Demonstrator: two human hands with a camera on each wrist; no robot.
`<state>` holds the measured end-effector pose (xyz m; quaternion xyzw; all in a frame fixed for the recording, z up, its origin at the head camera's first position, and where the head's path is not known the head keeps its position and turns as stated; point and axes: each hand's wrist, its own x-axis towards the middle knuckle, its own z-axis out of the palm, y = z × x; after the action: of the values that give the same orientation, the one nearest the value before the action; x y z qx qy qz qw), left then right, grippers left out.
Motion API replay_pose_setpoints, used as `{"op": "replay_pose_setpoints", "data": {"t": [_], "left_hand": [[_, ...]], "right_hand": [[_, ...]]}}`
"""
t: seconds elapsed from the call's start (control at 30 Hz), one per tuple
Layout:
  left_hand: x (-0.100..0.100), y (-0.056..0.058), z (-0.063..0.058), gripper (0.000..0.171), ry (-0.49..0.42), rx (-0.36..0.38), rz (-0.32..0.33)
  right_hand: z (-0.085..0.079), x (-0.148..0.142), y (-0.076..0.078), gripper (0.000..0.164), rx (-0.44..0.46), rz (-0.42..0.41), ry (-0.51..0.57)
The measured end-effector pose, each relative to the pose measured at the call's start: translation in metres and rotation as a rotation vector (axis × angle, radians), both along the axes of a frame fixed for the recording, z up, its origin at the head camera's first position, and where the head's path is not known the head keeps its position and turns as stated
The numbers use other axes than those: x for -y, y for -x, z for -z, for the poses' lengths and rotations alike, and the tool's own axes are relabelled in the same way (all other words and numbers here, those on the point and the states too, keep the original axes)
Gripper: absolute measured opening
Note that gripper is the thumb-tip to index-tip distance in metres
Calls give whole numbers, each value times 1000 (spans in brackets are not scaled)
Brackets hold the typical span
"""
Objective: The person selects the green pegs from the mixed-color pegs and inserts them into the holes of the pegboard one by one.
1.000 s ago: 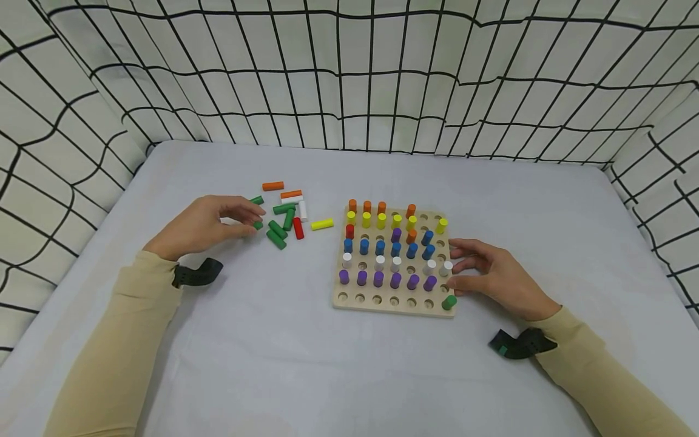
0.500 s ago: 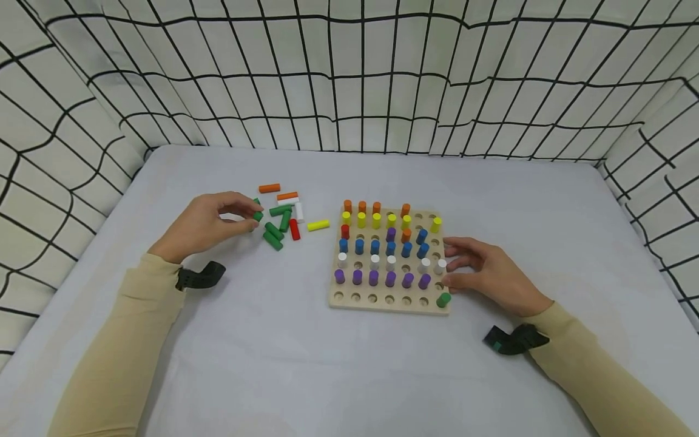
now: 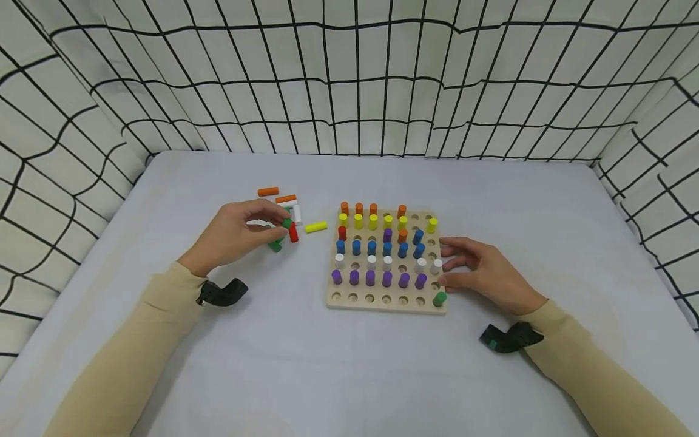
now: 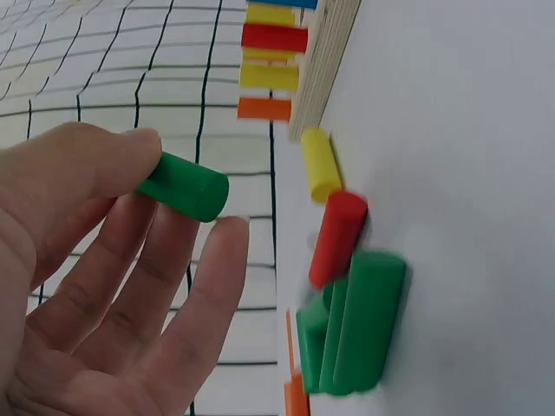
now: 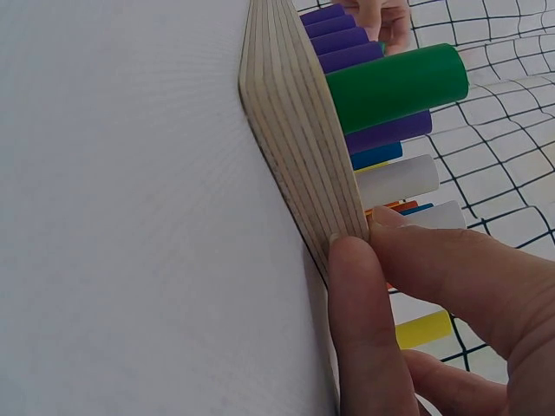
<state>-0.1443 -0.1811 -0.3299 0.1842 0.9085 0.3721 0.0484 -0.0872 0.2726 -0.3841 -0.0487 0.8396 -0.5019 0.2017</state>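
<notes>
My left hand (image 3: 232, 233) pinches a green peg (image 4: 186, 186) between thumb and fingers, above the loose pegs left of the pegboard. In the left wrist view the peg's round end sticks out past the thumb. My right hand (image 3: 486, 273) holds the right edge of the wooden pegboard (image 3: 357, 305), its thumb and a finger against the layered side in the right wrist view. Rows of orange, yellow, blue, white and purple pegs stand in the board, with one red peg (image 3: 342, 233). A single green peg (image 5: 399, 85) stands tilted at the near right corner.
Loose pegs lie left of the board: a yellow peg (image 3: 316, 227), a red peg (image 4: 339, 238), orange pegs (image 3: 268, 191), a white peg (image 3: 297, 214) and several green pegs (image 4: 368, 321). A black wire grid (image 3: 355, 79) borders the white table (image 3: 349, 376) at the back and sides.
My left hand has lifted the green peg and carried it rightward over the loose pile. The right hand has stayed at the board's edge. The head view has shifted slightly.
</notes>
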Motion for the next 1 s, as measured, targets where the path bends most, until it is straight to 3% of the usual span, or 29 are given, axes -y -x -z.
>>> {"op": "replay_pose_setpoints", "data": {"t": [0.17, 0.4, 0.77, 1.0], "left_hand": [[-13, -6, 2, 26, -64, -7, 52], [-30, -12, 3, 28, -60, -29, 91], [-49, -18, 10, 30, -147, -15, 174], [-65, -22, 8, 30, -207, -34, 247]], "right_hand": [[1, 1, 1, 79, -2, -3, -3], [1, 0, 2, 79, 3, 3, 7], [2, 0, 2, 80, 16, 8, 21], [2, 0, 2, 80, 14, 12, 14]]}}
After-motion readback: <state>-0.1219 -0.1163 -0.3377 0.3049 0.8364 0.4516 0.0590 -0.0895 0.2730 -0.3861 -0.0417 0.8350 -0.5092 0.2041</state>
